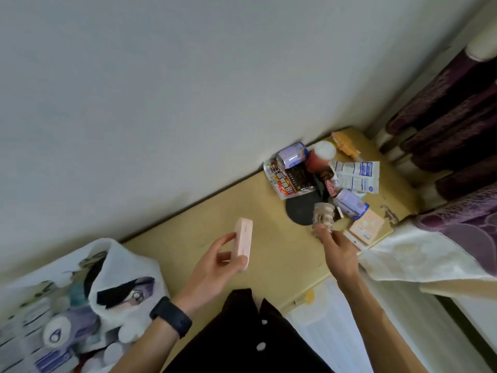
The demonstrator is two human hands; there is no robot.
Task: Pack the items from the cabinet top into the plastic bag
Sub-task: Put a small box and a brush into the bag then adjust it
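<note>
Head view only. Left hand (215, 261) closed around a pale pink flat case (244, 243), thumb on its near face, fingers behind; it is lifted above the yellowish desk (236, 203). Black band (171, 316) on my left wrist. Right hand (336, 249) pinches a beige ribbed hair claw (323, 215) at its lower end, fingertips closed on it, beside a black round pad (298, 208). Plastic bag (118, 267), white, stands open at the desk's left end, touching it, already holding dark and purple items. Remaining pile sits at the far right corner: two lilac cans (291, 155), a red cup with white lid (321, 154), a snack packet (285, 179) with red and white Chinese characters, too blurred to read, white sachets (357, 173) with blue print, illegible, and a peach box (367, 227). Purple curtain (457, 117) at right.
</note>
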